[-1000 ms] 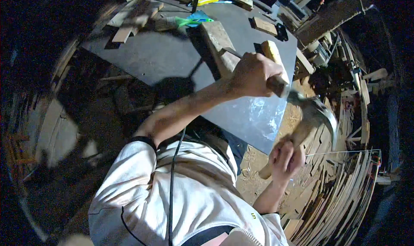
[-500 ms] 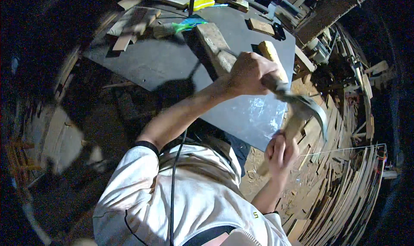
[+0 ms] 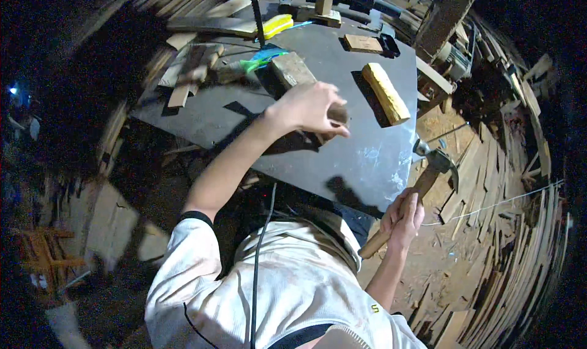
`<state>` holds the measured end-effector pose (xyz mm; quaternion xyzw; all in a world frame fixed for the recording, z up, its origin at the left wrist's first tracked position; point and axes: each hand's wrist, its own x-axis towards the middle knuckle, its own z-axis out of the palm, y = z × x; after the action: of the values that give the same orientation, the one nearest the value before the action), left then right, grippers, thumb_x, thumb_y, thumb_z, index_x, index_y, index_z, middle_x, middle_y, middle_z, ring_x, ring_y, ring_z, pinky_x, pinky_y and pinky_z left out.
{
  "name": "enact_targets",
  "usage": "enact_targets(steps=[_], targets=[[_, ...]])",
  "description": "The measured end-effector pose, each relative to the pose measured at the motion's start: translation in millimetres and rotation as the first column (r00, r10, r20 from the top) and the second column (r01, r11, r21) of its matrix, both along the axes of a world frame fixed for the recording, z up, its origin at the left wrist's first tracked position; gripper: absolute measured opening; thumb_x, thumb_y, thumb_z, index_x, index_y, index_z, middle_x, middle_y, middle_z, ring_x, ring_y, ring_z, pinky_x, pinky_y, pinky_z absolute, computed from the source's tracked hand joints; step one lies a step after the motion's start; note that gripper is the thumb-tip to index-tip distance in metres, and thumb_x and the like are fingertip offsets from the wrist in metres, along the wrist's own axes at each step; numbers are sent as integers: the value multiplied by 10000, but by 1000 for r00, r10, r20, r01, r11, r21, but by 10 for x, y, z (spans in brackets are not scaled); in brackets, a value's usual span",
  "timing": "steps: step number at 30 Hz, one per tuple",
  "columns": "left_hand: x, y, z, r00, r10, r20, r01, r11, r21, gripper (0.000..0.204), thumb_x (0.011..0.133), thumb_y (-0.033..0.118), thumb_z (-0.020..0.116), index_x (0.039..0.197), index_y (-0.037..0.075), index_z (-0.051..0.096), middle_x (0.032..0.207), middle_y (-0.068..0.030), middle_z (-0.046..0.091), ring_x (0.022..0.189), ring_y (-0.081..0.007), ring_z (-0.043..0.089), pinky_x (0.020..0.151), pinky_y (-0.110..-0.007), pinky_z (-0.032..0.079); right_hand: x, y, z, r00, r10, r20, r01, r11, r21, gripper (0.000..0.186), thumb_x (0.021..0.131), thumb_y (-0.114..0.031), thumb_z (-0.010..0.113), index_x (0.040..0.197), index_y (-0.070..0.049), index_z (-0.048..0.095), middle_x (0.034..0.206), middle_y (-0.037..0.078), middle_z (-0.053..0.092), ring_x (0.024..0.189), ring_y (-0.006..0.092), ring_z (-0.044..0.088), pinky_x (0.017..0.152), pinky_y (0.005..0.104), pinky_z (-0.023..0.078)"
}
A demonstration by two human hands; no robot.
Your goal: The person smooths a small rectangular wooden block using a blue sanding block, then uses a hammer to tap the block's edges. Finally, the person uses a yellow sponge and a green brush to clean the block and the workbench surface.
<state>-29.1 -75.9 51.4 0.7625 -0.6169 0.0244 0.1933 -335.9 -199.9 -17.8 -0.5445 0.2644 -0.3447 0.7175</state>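
Note:
My left hand [image 3: 306, 107] is over the metal-topped table, fingers curled round a brownish piece [image 3: 338, 112], possibly a wooden handle, mostly hidden by the fingers. Just behind it lies a worn wooden block [image 3: 292, 67]. My right hand [image 3: 403, 217] grips the wooden handle of a claw hammer [image 3: 437, 159], whose metal head is raised beside the table's right edge. A yellowish piece of wood [image 3: 385, 93] lies right of my left hand on the grey tabletop [image 3: 367, 159].
At the back are a yellow pad [image 3: 278, 26], a green brush [image 3: 251, 66], a small board [image 3: 362, 43] and loose offcuts [image 3: 192, 74]. A post [image 3: 449, 9] stands back right. Long boards [image 3: 526, 257] and scraps [image 3: 471, 184] cover the floor at right.
My left hand has moved left, away from the hammer head, with the brownish piece. The right hand still grips the hammer, its head now a little apart. The view has shifted slightly.

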Motion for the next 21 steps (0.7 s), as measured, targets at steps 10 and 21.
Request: enact_targets(steps=[10,21], targets=[[-751,222,-169,990,84,-109,-89,995,-43,638,740,606,753,1013,31,716,1015,-145,683,912,-341,688,830,-426,559,-26,-11,48,995,93,-32,-92,995,41,285,1033,-336,520,972,-57,514,602,3,472,416,93,434,346,257,365],[-989,-211,105,946,-320,42,305,845,-438,310,778,323,731,735,83,541,660,-104,591,636,-322,643,571,-440,498,-42,-74,27,996,82,-20,-81,995,50,294,1038,-358,506,988,-68,514,584,6,450,395,96,394,336,263,332]])
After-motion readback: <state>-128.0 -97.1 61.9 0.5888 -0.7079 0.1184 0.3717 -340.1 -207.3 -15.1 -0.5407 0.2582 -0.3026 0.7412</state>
